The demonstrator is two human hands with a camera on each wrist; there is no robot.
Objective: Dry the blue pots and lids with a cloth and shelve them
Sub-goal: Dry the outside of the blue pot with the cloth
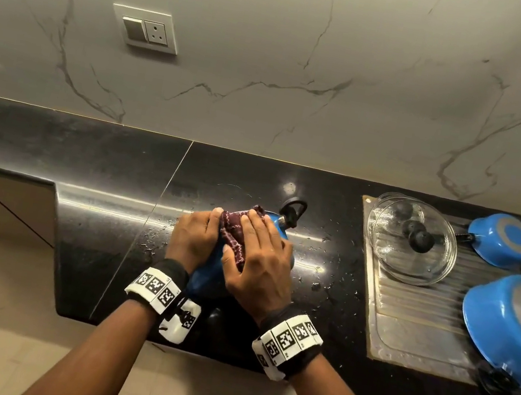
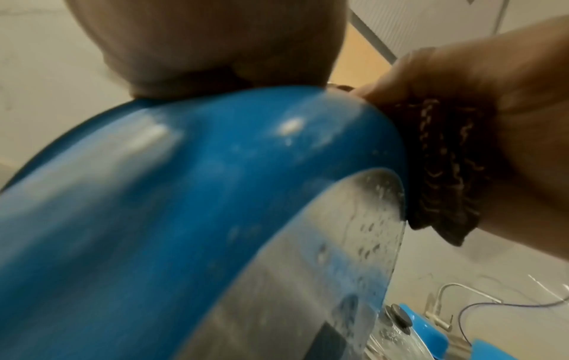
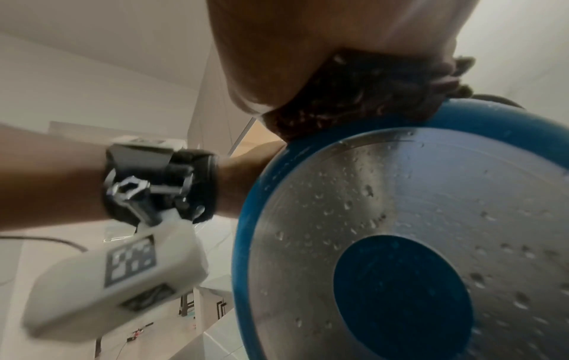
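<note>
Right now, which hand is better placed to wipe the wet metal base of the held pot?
Right. The right hand already presses the cloth on the blue pot, beside its droplet-covered base. The left hand steadies the pot and has no cloth.

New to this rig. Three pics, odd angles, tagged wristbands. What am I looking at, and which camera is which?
No robot: a person with a camera on the head and one on each wrist. The head view looks down on a black counter. The left hand steadies a tilted blue pot; the right hand presses a maroon cloth on it. The wrist views show the pot's wet metal base close up. On the draining board lie glass lids and two more upturned blue pots.
</note>
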